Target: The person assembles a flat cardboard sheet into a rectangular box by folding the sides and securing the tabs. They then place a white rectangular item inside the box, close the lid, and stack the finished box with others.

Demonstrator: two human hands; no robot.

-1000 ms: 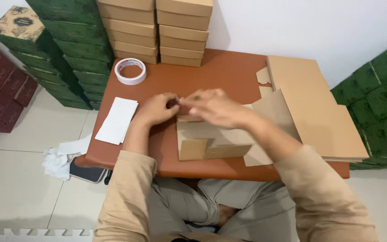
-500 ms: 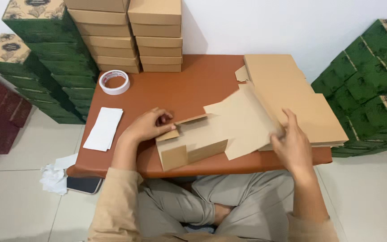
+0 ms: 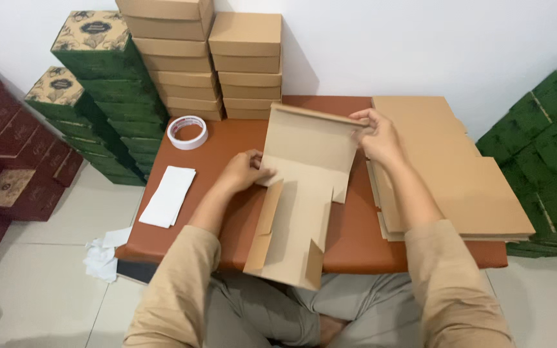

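A brown die-cut cardboard box blank (image 3: 301,187) lies partly folded on the low reddish-brown table (image 3: 233,135), its near end hanging over the table's front edge. My left hand (image 3: 243,171) grips its left flap near the middle. My right hand (image 3: 375,134) pinches the far right corner of the raised back panel, which stands tilted upward. Both side walls of the near section are folded up.
A stack of flat cardboard blanks (image 3: 446,167) lies on the table's right side. Folded brown boxes (image 3: 214,58) are stacked at the back. A tape roll (image 3: 187,132) and white paper (image 3: 169,195) sit at left. Green boxes (image 3: 91,84) and dark red boxes (image 3: 8,161) stand around.
The box shape I held a second ago has been opened out; the blank now lies lengthwise toward me, with my right hand moved up to its far edge.
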